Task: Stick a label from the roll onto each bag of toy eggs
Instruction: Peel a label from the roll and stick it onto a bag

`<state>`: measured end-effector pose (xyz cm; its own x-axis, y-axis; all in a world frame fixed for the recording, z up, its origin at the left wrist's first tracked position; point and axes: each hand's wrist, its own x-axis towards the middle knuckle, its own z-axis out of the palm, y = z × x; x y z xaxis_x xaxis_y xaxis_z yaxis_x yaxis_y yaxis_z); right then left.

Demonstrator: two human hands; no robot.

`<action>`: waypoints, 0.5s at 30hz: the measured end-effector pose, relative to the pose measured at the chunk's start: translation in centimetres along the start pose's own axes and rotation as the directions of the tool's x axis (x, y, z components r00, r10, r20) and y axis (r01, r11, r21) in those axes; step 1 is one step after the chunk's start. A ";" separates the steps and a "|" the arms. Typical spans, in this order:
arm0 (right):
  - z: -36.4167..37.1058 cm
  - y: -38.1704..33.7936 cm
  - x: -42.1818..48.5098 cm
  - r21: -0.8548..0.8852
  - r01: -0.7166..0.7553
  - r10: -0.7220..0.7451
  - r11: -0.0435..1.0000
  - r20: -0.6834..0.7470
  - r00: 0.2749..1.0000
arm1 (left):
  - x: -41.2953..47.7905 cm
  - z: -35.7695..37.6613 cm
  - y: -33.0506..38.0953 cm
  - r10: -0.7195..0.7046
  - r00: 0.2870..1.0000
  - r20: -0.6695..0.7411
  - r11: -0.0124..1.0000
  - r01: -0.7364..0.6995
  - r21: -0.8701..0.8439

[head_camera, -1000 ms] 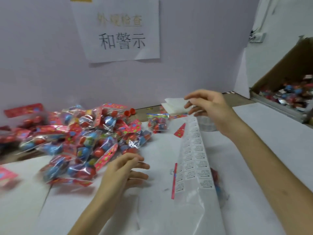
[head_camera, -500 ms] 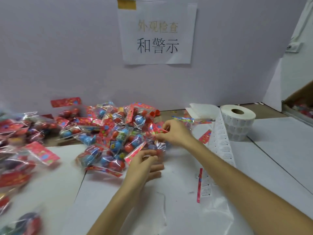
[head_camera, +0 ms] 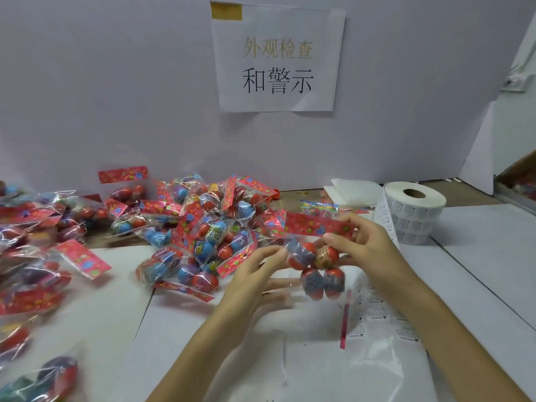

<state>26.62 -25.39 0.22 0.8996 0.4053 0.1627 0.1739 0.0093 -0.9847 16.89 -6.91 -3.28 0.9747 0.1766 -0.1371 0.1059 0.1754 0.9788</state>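
Observation:
A clear bag of toy eggs (head_camera: 317,266) with a red patterned header hangs above the white table (head_camera: 478,271) in the middle of the view. My right hand (head_camera: 362,242) grips its upper part, fingers curled round the header and the top eggs. My left hand (head_camera: 255,274) is beside the bag's left edge, fingertips at the plastic; blur hides whether they pinch it. The white label roll (head_camera: 414,211) stands at the back right, and its strip of labels (head_camera: 377,311) trails toward me under my right forearm.
A big pile of egg bags (head_camera: 200,227) covers the table's middle left, with more bags (head_camera: 32,256) along the left edge. A paper sign (head_camera: 278,58) hangs on the back wall. Folded white sheets (head_camera: 352,190) lie behind the roll. A cardboard box (head_camera: 519,181) is at far right.
My right hand left the label roll, reached to the pile and lifted one bag toward the middle. My left hand rose from the table to the bag. The camera turned left.

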 end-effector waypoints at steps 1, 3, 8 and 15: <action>0.3 0.2 -0.3 0.014 -0.009 0.009 1.000 0.005 1.000 | -0.1 0.2 0.0 0.016 1.000 0.022 1.000 -0.017 0.023; 0.9 0.5 -0.7 0.016 -0.010 0.010 1.000 0.021 1.000 | -0.1 0.4 -0.1 0.054 0.997 0.056 0.997 -0.056 0.049; 1.4 1.2 -1.1 0.035 0.011 -0.010 0.999 -0.018 1.000 | 0.1 0.1 -0.9 0.060 0.988 0.142 0.992 -0.075 0.103; 1.3 1.3 -1.5 0.040 -0.084 0.079 0.996 0.118 0.990 | 0.2 0.4 -0.8 0.119 0.992 0.045 0.990 -0.123 0.076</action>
<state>24.99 -24.83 -1.41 0.8570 0.5096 0.0759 0.0813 0.0119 -0.9966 17.06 -7.39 -4.02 0.9882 0.1525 -0.0122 0.0003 0.0781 0.9969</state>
